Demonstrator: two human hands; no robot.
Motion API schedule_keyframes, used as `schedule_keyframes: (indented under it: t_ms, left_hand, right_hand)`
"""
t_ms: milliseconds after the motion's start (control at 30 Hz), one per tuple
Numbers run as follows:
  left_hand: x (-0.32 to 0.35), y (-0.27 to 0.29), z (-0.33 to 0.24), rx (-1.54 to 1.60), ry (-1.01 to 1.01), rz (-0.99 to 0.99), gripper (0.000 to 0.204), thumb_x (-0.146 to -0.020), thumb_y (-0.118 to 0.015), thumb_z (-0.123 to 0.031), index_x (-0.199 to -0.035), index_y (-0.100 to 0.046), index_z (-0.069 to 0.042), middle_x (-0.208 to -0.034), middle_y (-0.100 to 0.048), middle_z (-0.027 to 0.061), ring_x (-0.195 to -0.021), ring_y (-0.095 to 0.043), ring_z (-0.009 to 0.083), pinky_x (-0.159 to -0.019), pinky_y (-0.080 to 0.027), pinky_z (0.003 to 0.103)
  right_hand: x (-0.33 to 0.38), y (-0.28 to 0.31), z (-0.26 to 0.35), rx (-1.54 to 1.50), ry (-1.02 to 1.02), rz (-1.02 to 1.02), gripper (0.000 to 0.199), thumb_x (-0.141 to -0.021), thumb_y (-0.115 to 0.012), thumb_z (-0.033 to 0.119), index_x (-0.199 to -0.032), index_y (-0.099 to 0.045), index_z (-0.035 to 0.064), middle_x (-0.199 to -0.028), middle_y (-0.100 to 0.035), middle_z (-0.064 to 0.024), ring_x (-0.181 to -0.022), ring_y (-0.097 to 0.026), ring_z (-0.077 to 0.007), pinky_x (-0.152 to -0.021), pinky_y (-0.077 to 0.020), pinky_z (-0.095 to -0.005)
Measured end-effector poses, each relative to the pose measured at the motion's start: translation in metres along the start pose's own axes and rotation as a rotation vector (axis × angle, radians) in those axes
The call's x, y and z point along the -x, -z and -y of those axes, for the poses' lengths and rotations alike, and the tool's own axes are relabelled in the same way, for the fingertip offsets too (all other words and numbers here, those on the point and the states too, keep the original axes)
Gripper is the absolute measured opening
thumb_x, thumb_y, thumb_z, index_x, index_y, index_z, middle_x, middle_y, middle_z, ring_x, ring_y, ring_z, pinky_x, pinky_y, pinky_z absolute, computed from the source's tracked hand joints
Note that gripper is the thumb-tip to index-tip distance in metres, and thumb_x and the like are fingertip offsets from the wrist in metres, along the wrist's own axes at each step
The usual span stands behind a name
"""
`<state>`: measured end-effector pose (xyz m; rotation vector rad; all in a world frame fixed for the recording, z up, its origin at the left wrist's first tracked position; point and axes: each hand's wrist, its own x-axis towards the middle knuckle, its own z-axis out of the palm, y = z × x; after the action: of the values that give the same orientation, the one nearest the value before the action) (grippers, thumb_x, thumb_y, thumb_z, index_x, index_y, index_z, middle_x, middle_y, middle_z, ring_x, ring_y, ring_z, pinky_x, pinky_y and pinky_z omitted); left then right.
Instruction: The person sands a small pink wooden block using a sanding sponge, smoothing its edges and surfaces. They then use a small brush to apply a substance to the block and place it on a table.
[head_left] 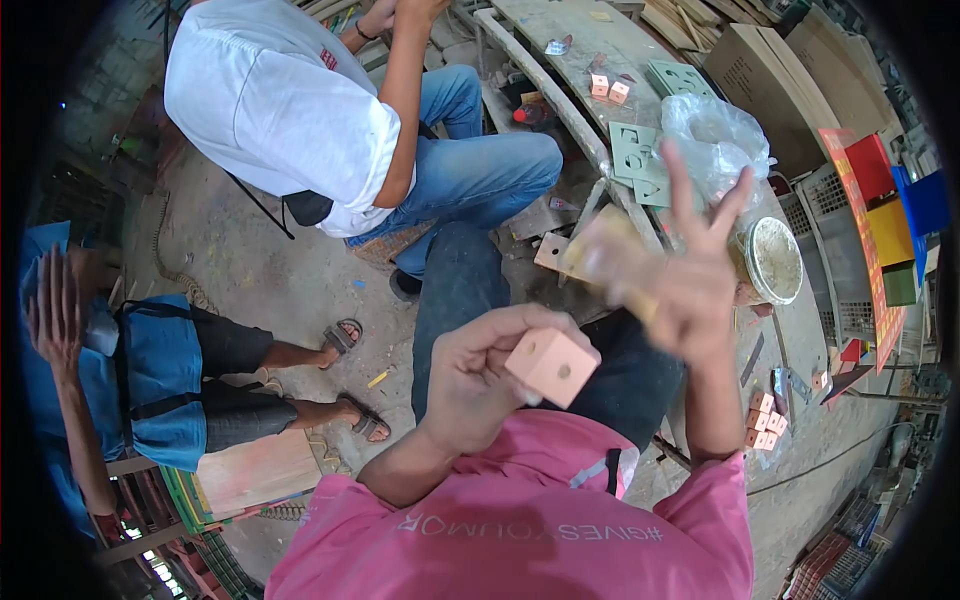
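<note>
As left fingers [512,322] clasp one cube [556,368], blurred, half-spread right fingers [682,192] (bucket [798,266] beside) perhaps grip something yellowish [606,240].

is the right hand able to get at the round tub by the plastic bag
Likely yes: the tub stands beside the right hand with nothing visible between them, though blur obscures whether that hand's free.

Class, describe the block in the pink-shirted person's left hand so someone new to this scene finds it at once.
Start at the pink shirt along the lower edge, then go up to the left hand. It holds a pale salmon, cube-like block with dark round spots on two visible faces. Unlike the similar blocks clustered at right, it is hand-held and looks far larger.
</note>
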<state>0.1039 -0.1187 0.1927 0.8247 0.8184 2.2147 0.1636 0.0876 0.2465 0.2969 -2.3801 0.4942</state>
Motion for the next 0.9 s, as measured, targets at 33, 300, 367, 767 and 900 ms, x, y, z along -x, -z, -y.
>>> schedule_keyframes:
  t_ms: [33,300,367,767,900]
  left_hand:
    - [0.001,-0.002,-0.003,-0.12,0.006,0.054,0.051,-0.091,-0.066,-0.025,-0.127,-0.047,0.007,-0.116,-0.062,0.0192,-0.106,-0.063,0.0241,-0.09,-0.051,0.034]
    - [-0.006,-0.003,-0.003,-0.012,0.082,0.029,0.06,-0.089,-0.066,-0.037,-0.127,-0.047,0.005,-0.115,-0.061,0.0177,-0.106,-0.063,0.025,-0.091,-0.051,0.035]
    - [-0.005,-0.003,-0.004,0.025,0.098,0.027,0.059,-0.089,-0.066,-0.036,-0.127,-0.047,0.005,-0.115,-0.061,0.0175,-0.106,-0.063,0.025,-0.091,-0.05,0.035]
    - [-0.003,-0.004,-0.01,-0.131,0.138,-0.076,0.059,-0.09,-0.067,-0.029,-0.13,-0.044,0.008,-0.121,-0.058,0.0149,-0.109,-0.058,0.0164,-0.09,-0.048,0.029]
    - [0.001,-0.003,-0.009,-0.107,0.197,-0.066,0.059,-0.09,-0.067,-0.029,-0.13,-0.044,0.008,-0.12,-0.058,0.0151,-0.108,-0.059,0.0175,-0.091,-0.048,0.03]
  right_hand:
    - [0.0,0.003,-0.014,0.007,-0.064,-0.028,0.018,-0.086,-0.06,0.024,-0.09,-0.075,0.0171,-0.101,-0.072,-0.0107,-0.13,-0.042,-0.0465,-0.111,-0.0044,-0.0654]
    - [0.013,0.015,0.003,-0.394,-0.126,-0.284,0.022,-0.097,-0.05,0.019,-0.106,-0.065,0.0045,-0.106,-0.065,-0.0271,-0.093,-0.065,-0.0447,-0.084,-0.0508,-0.057]
    - [0.015,0.01,0.012,-0.503,-0.127,-0.31,0.022,-0.098,-0.05,0.017,-0.104,-0.064,0.0025,-0.104,-0.066,-0.0256,-0.089,-0.065,-0.0436,-0.079,-0.0539,-0.0526]
    - [0.016,0.002,0.04,-0.159,0.157,-0.074,0.022,-0.066,-0.067,0.027,-0.086,-0.075,0.0255,-0.1,-0.07,0.0129,-0.106,-0.06,-0.0254,-0.095,-0.0294,-0.0475]
    - [0.014,0.005,0.033,-0.014,0.105,-0.103,0.025,-0.06,-0.068,0.029,-0.084,-0.076,0.027,-0.093,-0.069,0.0125,-0.101,-0.063,-0.0232,-0.098,-0.0223,-0.0465]
